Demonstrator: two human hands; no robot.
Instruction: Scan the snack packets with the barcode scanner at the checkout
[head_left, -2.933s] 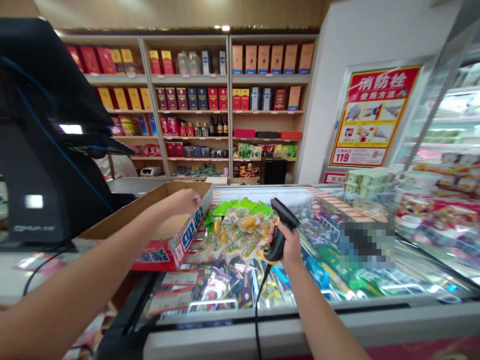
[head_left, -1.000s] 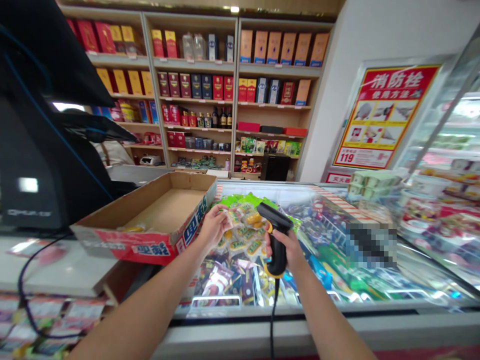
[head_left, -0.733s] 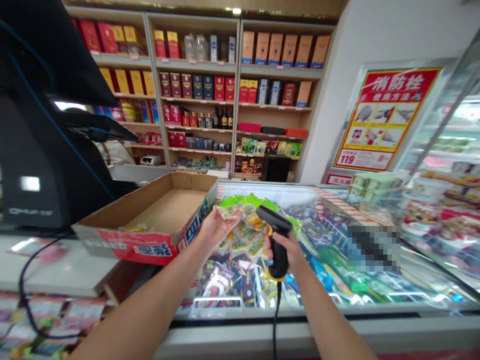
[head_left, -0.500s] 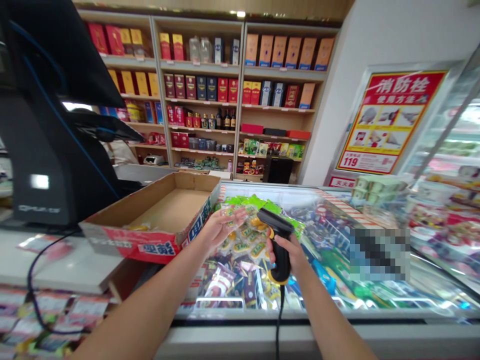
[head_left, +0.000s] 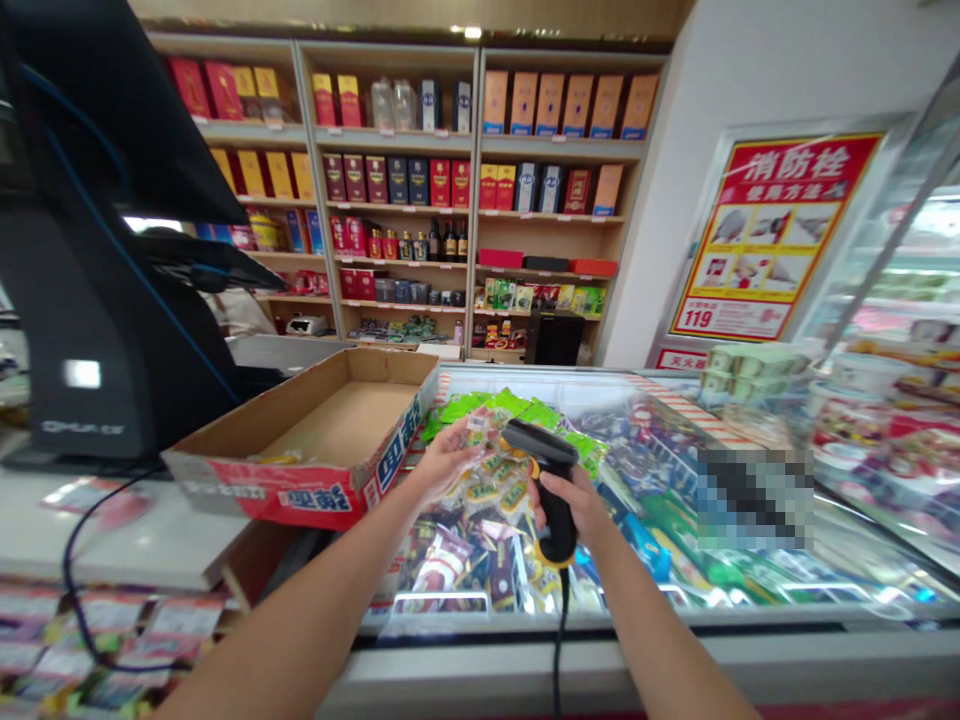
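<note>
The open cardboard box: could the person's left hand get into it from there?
Probably yes: the cardboard box is open on top, and nothing visible stands between it and the left hand. That hand does hold a small packet, though.

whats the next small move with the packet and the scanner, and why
Probably turn the small clear packet slightly with the left hand, so its white label faces the barcode scanner more squarely. The label shows toward the head camera, while the scanner, gripped in the right hand, has its head pointing leftward at the packet from close by.
</note>
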